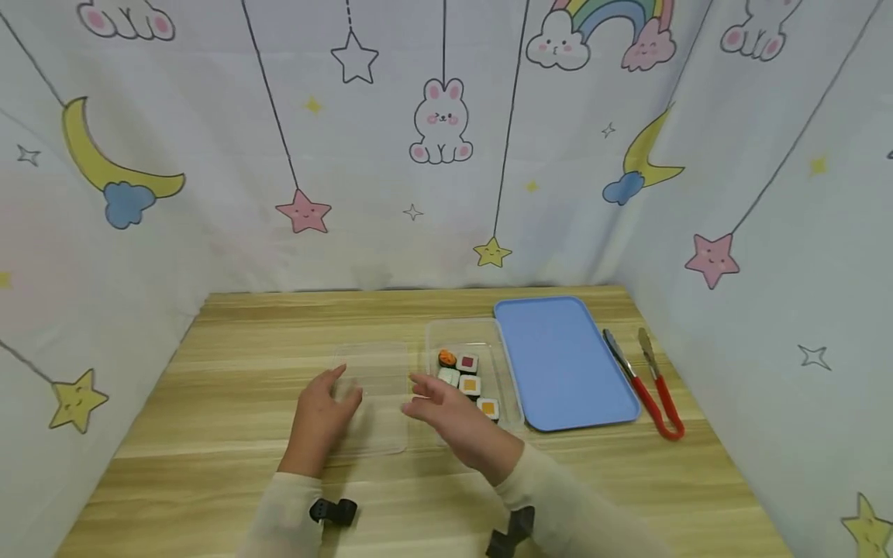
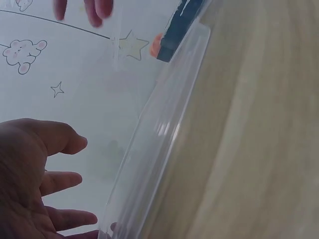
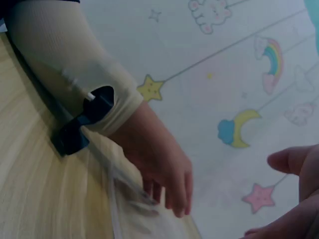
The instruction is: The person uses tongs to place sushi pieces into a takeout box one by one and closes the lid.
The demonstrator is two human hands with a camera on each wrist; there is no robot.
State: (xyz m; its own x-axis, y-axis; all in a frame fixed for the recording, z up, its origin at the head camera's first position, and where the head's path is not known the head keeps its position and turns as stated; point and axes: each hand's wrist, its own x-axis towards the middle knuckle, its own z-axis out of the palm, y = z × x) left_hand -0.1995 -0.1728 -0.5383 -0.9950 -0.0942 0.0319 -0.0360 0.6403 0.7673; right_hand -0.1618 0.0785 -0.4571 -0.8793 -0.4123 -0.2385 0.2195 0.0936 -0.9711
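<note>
My left hand (image 1: 319, 422) is at the left edge of a clear plastic lid or shallow tray (image 1: 384, 434), its thumb and fingers spread apart. In the left wrist view the left hand (image 2: 30, 179) has extended fingers beside the clear plastic wall (image 2: 159, 129). My right hand (image 1: 463, 425) hovers between that piece and a clear container (image 1: 512, 395), thumb and fingers extended toward the left hand, with nothing between them. Several sushi pieces (image 1: 470, 385) lie in the container, partly covered by the right hand in the head view.
A blue tray (image 1: 568, 364) lies right of the container. Beyond it are tongs (image 1: 652, 399) with red handles. A patterned curtain (image 1: 391, 155) surrounds the wooden table (image 1: 230, 372) at the back and sides. Black mounts (image 1: 333, 511) sit on both wrists.
</note>
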